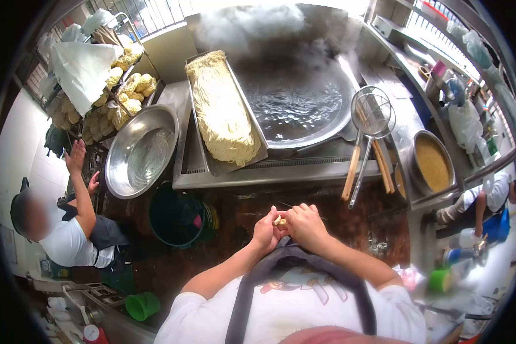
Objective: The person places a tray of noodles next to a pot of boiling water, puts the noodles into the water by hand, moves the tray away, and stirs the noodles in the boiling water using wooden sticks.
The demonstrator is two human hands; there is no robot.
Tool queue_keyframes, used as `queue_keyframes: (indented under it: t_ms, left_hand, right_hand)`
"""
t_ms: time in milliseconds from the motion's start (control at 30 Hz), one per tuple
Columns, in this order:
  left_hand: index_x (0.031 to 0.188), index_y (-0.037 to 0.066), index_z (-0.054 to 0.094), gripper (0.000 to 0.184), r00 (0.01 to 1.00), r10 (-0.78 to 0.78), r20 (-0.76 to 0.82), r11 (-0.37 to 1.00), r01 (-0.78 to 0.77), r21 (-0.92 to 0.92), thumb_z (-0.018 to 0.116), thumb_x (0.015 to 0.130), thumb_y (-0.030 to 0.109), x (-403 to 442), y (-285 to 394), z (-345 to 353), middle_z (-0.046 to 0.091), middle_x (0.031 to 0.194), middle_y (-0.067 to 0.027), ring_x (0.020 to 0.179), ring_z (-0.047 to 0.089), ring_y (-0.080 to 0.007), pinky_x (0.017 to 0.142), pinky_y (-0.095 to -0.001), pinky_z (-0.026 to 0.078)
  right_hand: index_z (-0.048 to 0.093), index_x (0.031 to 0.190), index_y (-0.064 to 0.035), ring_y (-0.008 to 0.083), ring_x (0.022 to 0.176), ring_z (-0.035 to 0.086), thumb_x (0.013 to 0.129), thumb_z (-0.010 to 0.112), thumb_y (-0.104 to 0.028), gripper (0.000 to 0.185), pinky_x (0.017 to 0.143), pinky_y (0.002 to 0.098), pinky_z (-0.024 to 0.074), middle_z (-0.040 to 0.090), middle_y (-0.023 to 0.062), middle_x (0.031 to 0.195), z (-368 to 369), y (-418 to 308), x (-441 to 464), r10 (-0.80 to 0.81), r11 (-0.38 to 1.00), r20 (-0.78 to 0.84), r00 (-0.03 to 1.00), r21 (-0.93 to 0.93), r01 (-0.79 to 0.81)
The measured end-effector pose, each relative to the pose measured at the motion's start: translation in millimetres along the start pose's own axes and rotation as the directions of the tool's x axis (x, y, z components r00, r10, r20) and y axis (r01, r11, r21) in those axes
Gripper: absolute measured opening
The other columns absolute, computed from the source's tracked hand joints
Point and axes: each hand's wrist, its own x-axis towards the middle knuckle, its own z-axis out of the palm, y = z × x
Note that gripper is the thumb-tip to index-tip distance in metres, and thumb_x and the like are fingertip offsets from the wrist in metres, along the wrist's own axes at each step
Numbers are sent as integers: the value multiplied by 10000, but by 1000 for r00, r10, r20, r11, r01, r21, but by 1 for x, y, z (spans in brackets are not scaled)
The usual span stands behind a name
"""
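My left hand (pixel 266 230) and my right hand (pixel 307 228) are together in front of my chest, fingers curled inward. Between their fingertips is a small pale-yellow piece (pixel 279 221), too small to name surely. Both hands seem to pinch it, though the right fingers partly cover it. Ahead of them, a long metal tray (pixel 208 159) heaped with pale noodles (pixel 220 109) rests tilted on the stove's edge. Beside the tray, a big wok (pixel 346 114) of bubbling water gives off steam.
Wire strainers (pixel 373 112) with wooden handles lie right of the wok. A steel basin (pixel 113 166) is at left, above a dark green bin (pixel 177 241). A pot of brownish liquid (pixel 432 163) stands at right. A co-worker (pixel 77 235) raises their hands by a shelf of bagged noodles (pixel 134 89).
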Motion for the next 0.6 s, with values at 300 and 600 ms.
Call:
queue_keyframes:
  t_ms: [300,600]
  left_hand:
    - [1131,-8,609,479,999,46,13,996,-44,-79,397,1084,419,3,1,2,664,1076,-140,963,678,-259,860,-416,573]
    - [1322,8,542,671,966,-2,258,1000,-4,22,275,1062,566,13,-8,-13,666,1182,-127,1084,662,-232,937,-377,533]
  right_hand:
    - [625,1121,-58,288,890,595,804,642,-60,317,799,402,440,647,98,950,-10,0,4,5,985,-76,997,173,8]
    - [690,1046,-77,272,958,584,762,704,-93,285,837,389,455,649,72,1170,2,2,-3,-66,991,85,994,123,55]
